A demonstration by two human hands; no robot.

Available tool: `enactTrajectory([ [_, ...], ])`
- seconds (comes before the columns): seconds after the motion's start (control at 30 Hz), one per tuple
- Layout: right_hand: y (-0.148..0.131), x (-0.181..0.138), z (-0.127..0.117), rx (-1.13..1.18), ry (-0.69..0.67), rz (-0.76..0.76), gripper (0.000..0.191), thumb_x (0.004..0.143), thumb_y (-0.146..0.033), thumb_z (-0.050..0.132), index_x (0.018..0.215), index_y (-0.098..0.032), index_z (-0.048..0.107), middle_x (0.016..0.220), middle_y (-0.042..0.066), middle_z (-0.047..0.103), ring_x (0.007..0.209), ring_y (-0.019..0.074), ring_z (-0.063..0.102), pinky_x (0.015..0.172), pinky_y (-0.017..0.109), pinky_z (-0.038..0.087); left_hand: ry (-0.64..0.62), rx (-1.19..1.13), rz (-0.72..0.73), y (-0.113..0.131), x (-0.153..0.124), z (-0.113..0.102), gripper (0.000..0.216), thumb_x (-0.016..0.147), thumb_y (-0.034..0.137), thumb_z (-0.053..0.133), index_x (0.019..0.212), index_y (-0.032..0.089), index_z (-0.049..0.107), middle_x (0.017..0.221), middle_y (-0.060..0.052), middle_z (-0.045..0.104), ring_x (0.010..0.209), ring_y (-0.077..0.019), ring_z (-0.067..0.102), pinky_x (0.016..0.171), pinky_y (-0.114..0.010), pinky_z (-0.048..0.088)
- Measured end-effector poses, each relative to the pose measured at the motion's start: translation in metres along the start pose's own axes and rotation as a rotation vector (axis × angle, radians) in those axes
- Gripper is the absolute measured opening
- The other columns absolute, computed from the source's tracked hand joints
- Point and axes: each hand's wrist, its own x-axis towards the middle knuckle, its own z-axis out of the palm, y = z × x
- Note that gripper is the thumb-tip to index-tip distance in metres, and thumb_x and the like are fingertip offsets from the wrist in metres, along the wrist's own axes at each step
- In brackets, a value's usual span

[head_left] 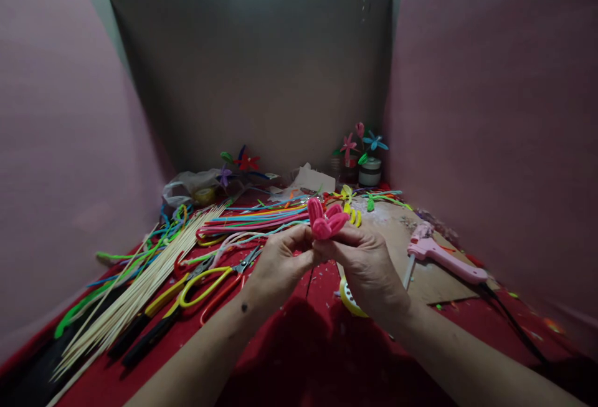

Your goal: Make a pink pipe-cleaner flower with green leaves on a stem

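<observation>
A pink pipe-cleaner flower (324,223) with looped petals is held up in front of me, above the red table. My left hand (287,263) pinches its base from the left, thumb and fingers pressed together. From the other side, my right hand (367,267) grips the flower with thumb and forefinger. The fingertips of both hands meet just under the petals, so the base is hidden. Partly behind my right hand lies a yellow round object (350,301) with dark dots.
Wooden sticks (144,282), yellow-handled scissors (205,285) and coloured pipe cleaners (261,220) lie to the left. On the right, a pink glue gun (441,254) rests on cardboard (397,226), its cord trailing right. Finished flowers (359,145) stand at the back. Pink panels (495,114) flank the table.
</observation>
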Motion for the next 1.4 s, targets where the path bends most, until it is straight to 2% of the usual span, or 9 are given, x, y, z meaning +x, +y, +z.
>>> enactTrajectory([
  [0.1, -0.002, 0.002, 0.0, 0.06, 0.008, 0.006, 0.012, 0.068, -0.019, 0.07, 0.078, -0.023, 0.074, 0.073, 0.0, 0.064, 0.076, 0.0146, 0.052, 0.076, 0.03, 0.04, -0.144, -0.153, -0.03, -0.001, 0.003, -0.006, 0.017, 0.072, 0.019, 0.065, 0.088, 0.016, 0.062, 0.085, -0.003, 0.059, 0.078, -0.0136, 0.051, 0.078, -0.028, 0.04],
  [0.17, -0.005, 0.002, 0.0, 0.077, 0.015, 0.03, 0.007, 0.068, -0.018, 0.07, 0.073, -0.02, 0.073, 0.066, -0.001, 0.063, 0.067, 0.012, 0.05, 0.067, 0.026, 0.04, -0.205, -0.192, -0.036, 0.0, 0.004, -0.009, 0.017, 0.076, 0.02, 0.061, 0.093, 0.015, 0.061, 0.085, -0.003, 0.059, 0.079, -0.0134, 0.052, 0.078, -0.028, 0.04],
  [0.33, -0.008, 0.002, -0.002, 0.153, -0.055, 0.14, 0.01, 0.07, -0.018, 0.065, 0.062, -0.014, 0.068, 0.049, -0.002, 0.054, 0.05, 0.0097, 0.046, 0.054, 0.025, 0.037, -0.235, -0.101, -0.013, -0.001, 0.004, -0.009, 0.018, 0.084, 0.024, 0.052, 0.078, 0.011, 0.062, 0.069, -0.003, 0.057, 0.069, -0.0109, 0.052, 0.073, -0.025, 0.04],
  [0.4, -0.006, 0.002, -0.002, 0.192, -0.064, 0.173, 0.01, 0.07, -0.019, 0.065, 0.062, -0.013, 0.067, 0.047, -0.002, 0.053, 0.046, 0.0094, 0.045, 0.05, 0.024, 0.037, -0.225, -0.166, -0.019, -0.004, 0.004, -0.006, 0.019, 0.083, 0.025, 0.053, 0.072, 0.011, 0.061, 0.066, -0.002, 0.057, 0.064, -0.0103, 0.052, 0.067, -0.024, 0.043],
  [0.6, -0.001, 0.002, -0.001, 0.344, -0.168, 0.311, 0.015, 0.068, -0.024, 0.066, 0.058, -0.015, 0.061, 0.04, -0.004, 0.049, 0.032, 0.0102, 0.042, 0.035, 0.024, 0.037, -0.265, -0.453, -0.143, -0.017, 0.004, 0.0, 0.02, 0.082, 0.03, 0.054, 0.081, 0.01, 0.06, 0.059, -0.005, 0.061, 0.048, -0.0141, 0.058, 0.038, -0.02, 0.042],
  [0.8, -0.003, 0.004, -0.004, 0.348, -0.175, 0.382, 0.02, 0.059, -0.029, 0.073, 0.065, -0.013, 0.063, 0.047, 0.0, 0.059, 0.039, 0.0124, 0.053, 0.042, 0.024, 0.042, -0.243, -0.561, -0.139, -0.022, 0.004, 0.002, 0.018, 0.082, 0.027, 0.055, 0.075, 0.011, 0.059, 0.045, 0.002, 0.052, 0.032, -0.0064, 0.047, 0.033, -0.015, 0.038],
  [0.9, -0.004, 0.003, -0.004, 0.354, -0.204, 0.351, 0.018, 0.061, -0.025, 0.073, 0.073, -0.013, 0.066, 0.054, 0.002, 0.064, 0.046, 0.0138, 0.057, 0.046, 0.026, 0.045, -0.234, -0.608, -0.145, -0.021, 0.006, 0.0, 0.017, 0.08, 0.028, 0.058, 0.076, 0.012, 0.058, 0.046, 0.004, 0.048, 0.031, -0.0051, 0.044, 0.033, -0.015, 0.037],
  [1.0, -0.004, 0.002, -0.003, 0.369, -0.155, 0.312, 0.018, 0.061, -0.022, 0.073, 0.078, -0.015, 0.068, 0.059, 0.001, 0.065, 0.05, 0.013, 0.058, 0.048, 0.025, 0.046, -0.244, -0.643, -0.142, -0.02, 0.006, -0.002, 0.018, 0.077, 0.03, 0.062, 0.074, 0.012, 0.057, 0.048, 0.005, 0.047, 0.032, -0.0041, 0.043, 0.033, -0.015, 0.037],
  [1.4, -0.005, 0.0, -0.002, 0.397, -0.09, 0.329, 0.011, 0.052, -0.016, 0.076, 0.061, -0.015, 0.069, 0.05, -0.003, 0.059, 0.047, 0.0077, 0.048, 0.048, 0.021, 0.039, -0.313, -0.585, -0.135, -0.024, 0.005, -0.003, 0.021, 0.073, 0.03, 0.066, 0.072, 0.01, 0.062, 0.047, 0.003, 0.047, 0.034, -0.0052, 0.043, 0.034, -0.016, 0.035],
])
